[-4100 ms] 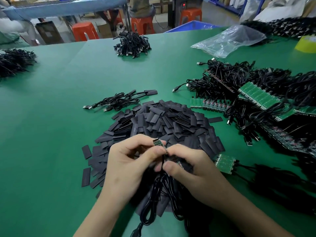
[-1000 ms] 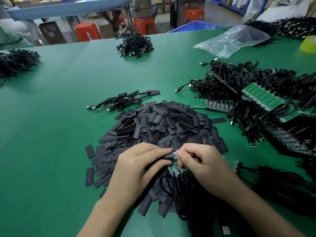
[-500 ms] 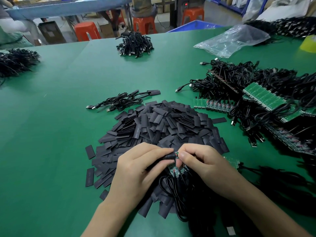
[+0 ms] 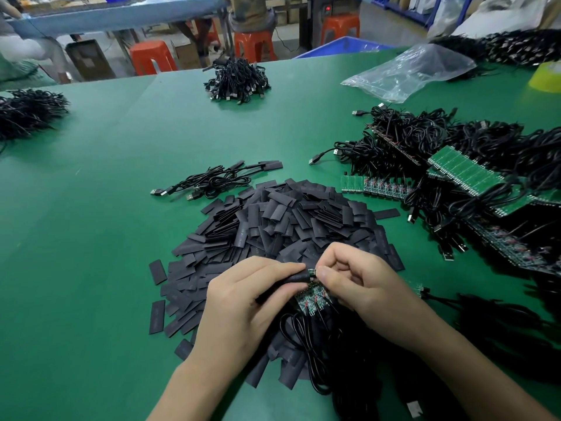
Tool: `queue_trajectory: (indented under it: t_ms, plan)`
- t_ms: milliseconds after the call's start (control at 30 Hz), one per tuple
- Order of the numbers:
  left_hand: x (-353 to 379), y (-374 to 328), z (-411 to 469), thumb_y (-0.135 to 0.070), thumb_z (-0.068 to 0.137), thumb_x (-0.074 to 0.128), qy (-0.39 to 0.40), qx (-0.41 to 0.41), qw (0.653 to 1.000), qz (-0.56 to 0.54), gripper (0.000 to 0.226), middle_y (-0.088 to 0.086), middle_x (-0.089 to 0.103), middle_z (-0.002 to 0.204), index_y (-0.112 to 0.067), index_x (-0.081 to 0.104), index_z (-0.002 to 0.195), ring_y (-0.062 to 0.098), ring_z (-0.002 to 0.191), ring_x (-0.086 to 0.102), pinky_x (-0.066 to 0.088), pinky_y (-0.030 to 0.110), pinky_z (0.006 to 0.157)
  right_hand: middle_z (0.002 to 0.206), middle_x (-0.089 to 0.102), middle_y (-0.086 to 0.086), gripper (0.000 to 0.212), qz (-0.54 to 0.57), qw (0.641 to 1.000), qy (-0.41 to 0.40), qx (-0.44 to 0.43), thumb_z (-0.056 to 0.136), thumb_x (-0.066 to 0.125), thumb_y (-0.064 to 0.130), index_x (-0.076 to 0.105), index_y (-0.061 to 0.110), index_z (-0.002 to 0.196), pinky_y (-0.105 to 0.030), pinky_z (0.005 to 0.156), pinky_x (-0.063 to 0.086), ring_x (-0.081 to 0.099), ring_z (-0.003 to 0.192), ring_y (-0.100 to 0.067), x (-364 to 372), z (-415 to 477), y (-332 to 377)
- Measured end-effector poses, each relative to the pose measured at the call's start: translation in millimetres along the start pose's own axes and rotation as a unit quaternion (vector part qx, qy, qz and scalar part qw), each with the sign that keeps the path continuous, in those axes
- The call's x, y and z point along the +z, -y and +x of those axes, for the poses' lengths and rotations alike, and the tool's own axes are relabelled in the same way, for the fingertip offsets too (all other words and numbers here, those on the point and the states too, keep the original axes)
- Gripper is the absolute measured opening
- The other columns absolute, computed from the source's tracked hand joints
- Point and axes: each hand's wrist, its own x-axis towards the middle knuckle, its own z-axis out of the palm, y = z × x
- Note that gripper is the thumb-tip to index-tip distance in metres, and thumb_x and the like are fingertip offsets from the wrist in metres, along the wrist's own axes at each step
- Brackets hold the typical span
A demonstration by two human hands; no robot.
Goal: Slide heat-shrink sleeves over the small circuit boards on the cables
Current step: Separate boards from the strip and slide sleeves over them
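Observation:
My left hand [image 4: 243, 302] pinches a black heat-shrink sleeve [image 4: 296, 278] between thumb and forefinger. My right hand [image 4: 355, 284] pinches a small green circuit board [image 4: 311, 272] whose end sits at the sleeve's mouth. Just below my fingers lies a row of small boards [image 4: 312, 300] with black cables [image 4: 306, 357] trailing toward me. A big heap of flat black sleeves [image 4: 282, 220] spreads behind and under both hands.
Tangled cables with green board strips [image 4: 467, 174] fill the right side. A few sleeved cables [image 4: 218, 180] lie behind the heap. Cable bundles sit at the far centre [image 4: 236, 80] and far left [image 4: 27, 110]. A clear plastic bag [image 4: 409, 71] lies at the back right on the green table [image 4: 91, 238].
Four seconds ago my hands held a bare board up. They then dropped to the heap, my left hand took a sleeve, and now the board's end meets the sleeve's mouth.

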Motion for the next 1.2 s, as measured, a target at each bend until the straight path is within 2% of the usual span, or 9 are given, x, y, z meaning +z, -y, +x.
queue_trajectory:
  t_ms: [100,367,567,767,967,1100,1200]
  plan:
    - [1.2,-0.1,-0.2,-0.022,0.086,0.079,-0.002,0.003,1.000,0.003,0.019,-0.009,0.073,0.097,-0.016,0.081,0.104,0.003,0.090,0.068,0.051,0.018,0.082,0.060,0.043,0.015,0.020,-0.011,1.000,0.000,-0.009,0.102,0.060,0.020,0.060,0.017,0.083,-0.014,0.055,0.032,0.037,0.055,-0.002,0.7,-0.2,0.8]
    - [1.8,0.0,-0.3,-0.027,0.090,0.076,0.012,0.012,1.000,0.001,0.019,-0.008,0.073,0.098,-0.016,0.080,0.106,0.004,0.091,0.068,0.053,0.020,0.081,0.059,0.046,0.017,0.019,-0.002,1.000,0.006,-0.013,0.102,0.060,0.017,0.062,0.016,0.084,-0.010,0.055,0.033,0.039,0.055,0.001,3.3,0.2,-1.3]
    - [-1.1,-1.1,1.4,-0.021,0.086,0.079,-0.007,0.003,1.000,-0.002,0.019,-0.012,0.073,0.097,-0.017,0.080,0.104,0.003,0.090,0.068,0.051,0.019,0.080,0.062,0.051,0.016,0.019,0.009,1.000,-0.003,-0.012,0.102,0.061,0.020,0.067,0.024,0.085,-0.015,0.057,0.037,0.045,0.059,-0.003,-1.8,0.9,-1.0]
    - [-1.8,-1.2,2.0,-0.021,0.086,0.078,-0.007,0.011,1.000,0.002,0.019,-0.008,0.073,0.096,-0.015,0.081,0.103,0.004,0.089,0.069,0.052,0.018,0.081,0.060,0.049,0.018,0.017,0.005,1.000,-0.002,-0.016,0.101,0.061,0.019,0.068,0.021,0.085,-0.012,0.055,0.033,0.040,0.056,0.001,2.9,0.9,-2.4]
    - [-0.4,-1.2,1.5,-0.021,0.087,0.077,-0.005,0.016,1.000,0.000,0.019,-0.009,0.073,0.097,-0.015,0.081,0.104,0.003,0.090,0.068,0.050,0.016,0.082,0.062,0.048,0.017,0.018,-0.001,1.000,0.000,-0.019,0.100,0.061,0.019,0.067,0.022,0.084,-0.015,0.055,0.033,0.039,0.058,-0.001,3.1,0.6,-2.3]
    - [0.0,0.4,0.5,-0.020,0.086,0.078,-0.003,0.018,1.000,0.005,0.019,-0.007,0.073,0.097,-0.015,0.081,0.104,0.004,0.090,0.068,0.052,0.019,0.081,0.061,0.047,0.017,0.019,-0.002,1.000,0.002,-0.019,0.100,0.061,0.017,0.066,0.021,0.083,-0.014,0.055,0.032,0.038,0.057,0.000,3.5,0.4,-1.4]
    - [0.0,0.8,-0.3,-0.021,0.087,0.078,-0.004,0.023,1.000,0.005,0.019,-0.007,0.073,0.097,-0.015,0.081,0.104,0.005,0.090,0.068,0.053,0.021,0.081,0.061,0.044,0.017,0.017,0.000,1.000,0.004,-0.017,0.097,0.059,0.025,0.066,0.022,0.082,-0.014,0.055,0.031,0.036,0.057,-0.001,3.6,0.1,0.5]
